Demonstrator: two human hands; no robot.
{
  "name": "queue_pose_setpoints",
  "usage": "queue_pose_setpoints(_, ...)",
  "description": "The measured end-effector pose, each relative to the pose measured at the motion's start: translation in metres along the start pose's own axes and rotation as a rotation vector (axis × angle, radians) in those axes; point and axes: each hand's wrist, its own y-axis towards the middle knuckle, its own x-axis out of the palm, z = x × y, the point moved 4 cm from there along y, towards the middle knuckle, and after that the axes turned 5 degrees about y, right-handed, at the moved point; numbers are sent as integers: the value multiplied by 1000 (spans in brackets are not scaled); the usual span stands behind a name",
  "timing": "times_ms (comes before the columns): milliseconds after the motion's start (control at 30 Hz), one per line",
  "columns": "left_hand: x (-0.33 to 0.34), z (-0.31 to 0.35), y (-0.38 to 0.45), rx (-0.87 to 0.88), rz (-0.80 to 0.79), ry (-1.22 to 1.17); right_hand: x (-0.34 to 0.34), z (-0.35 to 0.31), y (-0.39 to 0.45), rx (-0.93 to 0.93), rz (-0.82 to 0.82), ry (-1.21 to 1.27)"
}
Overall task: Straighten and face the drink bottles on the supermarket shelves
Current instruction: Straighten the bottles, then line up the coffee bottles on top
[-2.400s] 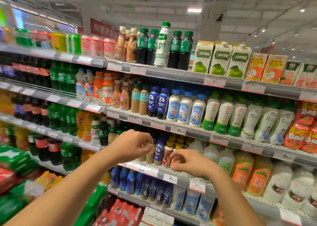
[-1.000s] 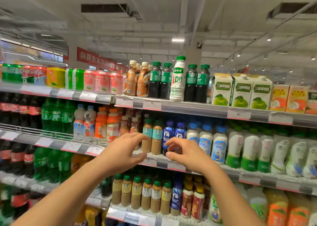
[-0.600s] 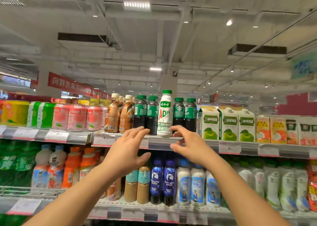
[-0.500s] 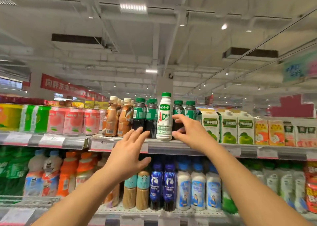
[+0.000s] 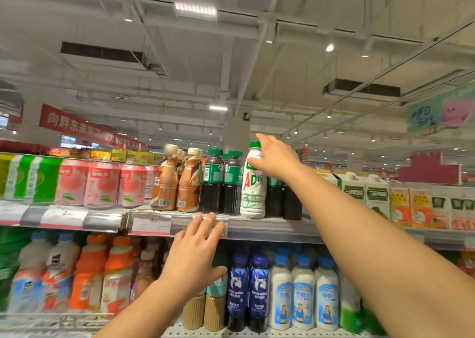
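White AD bottle [image 5: 253, 191] w/ green cap stands upright on the top shelf [image 5: 270, 228], center of frame, betw dark green-label coffee bottles [image 5: 222, 182] at its left and more dark bottles at its right. Right hand [image 5: 276, 159] grips its neck and shoulder, fingers curled round just under the cap. Left hand [image 5: 196, 251] is lower center, fingers straight and spread, holding nothing, tips at the shelf's price strip. Brown coffee bottles [image 5: 177, 181] and pink cans [image 5: 100, 183] sit further left; green-apple cartons [image 5: 365, 196] at right
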Motion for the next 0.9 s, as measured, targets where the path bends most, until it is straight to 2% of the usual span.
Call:
queue_pose_setpoints(100, 4, 0, -2, 13, 5, 20, 7, -2, 9, 13, 18, -21)
queue_pose_setpoints(333, 11, -2, -3, 16, 26, 79, 2, -8, 4, 38, 179, 4)
queue_pose_setpoints(567, 15, 1, -4, -29, 16, 116, -5, -14, -25, 66, 102, 50)
queue_pose_setpoints(900, 0, 10, -2, -81, -93, 135, -13, -9, -94, -139, 333, 312)
